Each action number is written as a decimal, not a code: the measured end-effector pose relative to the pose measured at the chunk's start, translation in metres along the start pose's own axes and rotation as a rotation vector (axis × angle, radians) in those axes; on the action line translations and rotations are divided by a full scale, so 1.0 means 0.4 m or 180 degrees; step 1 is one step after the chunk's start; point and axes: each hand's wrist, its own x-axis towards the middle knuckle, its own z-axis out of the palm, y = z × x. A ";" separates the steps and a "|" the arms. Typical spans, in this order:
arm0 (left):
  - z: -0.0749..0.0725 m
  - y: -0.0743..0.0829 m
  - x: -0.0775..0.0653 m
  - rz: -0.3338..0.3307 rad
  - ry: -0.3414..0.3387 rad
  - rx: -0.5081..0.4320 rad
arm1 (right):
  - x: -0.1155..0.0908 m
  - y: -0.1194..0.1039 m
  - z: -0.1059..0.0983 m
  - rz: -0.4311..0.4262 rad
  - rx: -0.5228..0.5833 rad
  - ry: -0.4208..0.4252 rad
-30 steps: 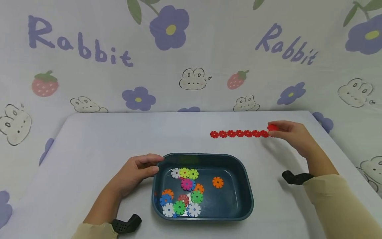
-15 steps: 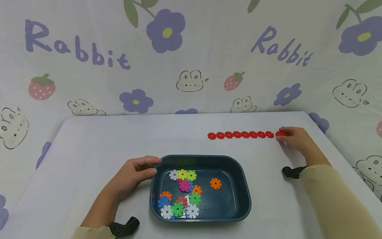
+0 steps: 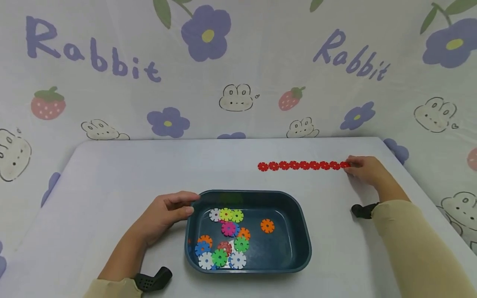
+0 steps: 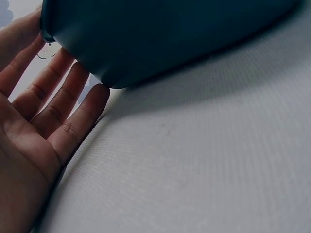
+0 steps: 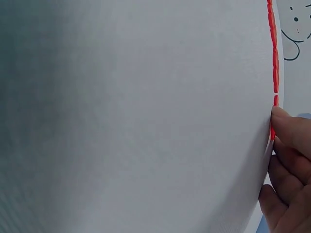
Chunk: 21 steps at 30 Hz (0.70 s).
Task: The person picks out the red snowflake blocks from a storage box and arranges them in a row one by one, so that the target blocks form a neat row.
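In the head view, several red notched plastic discs (image 3: 294, 165) lie in a straight row on the white table. My right hand (image 3: 367, 170) pinches the red disc (image 3: 345, 164) at the row's right end between thumb and fingers. A thin gap shows between that disc (image 5: 273, 127) and its neighbour in the right wrist view. My left hand (image 3: 164, 215) rests against the upper left corner of a dark teal tray (image 3: 306, 231). Its fingers (image 4: 60, 104) lie fairly straight along the tray's outer wall in the left wrist view.
Loose notched discs in several colours lie mostly in the tray's left half. One orange disc (image 3: 267, 226) lies apart on the right. Behind the table (image 3: 130, 169) hangs a printed cloth (image 3: 261, 49). Black straps with stubs (image 3: 153, 280) sit at both wrists.
A red disc left the fingers and joined the row. My right hand then brought another red disc from the right up to the row's end. The left hand has stayed at the tray.
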 end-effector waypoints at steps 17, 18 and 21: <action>-0.007 -0.004 -0.004 0.0014 0.0032 0.0007 | 0.001 -0.009 0.006 0.0045 0.0230 -0.0031; -0.006 -0.004 -0.002 0.0018 0.0024 0.0000 | -0.001 -0.008 0.004 0.0055 0.0217 -0.0039; -0.003 -0.005 0.003 0.0040 -0.0025 -0.0020 | -0.005 -0.005 -0.005 0.0084 0.0177 -0.0093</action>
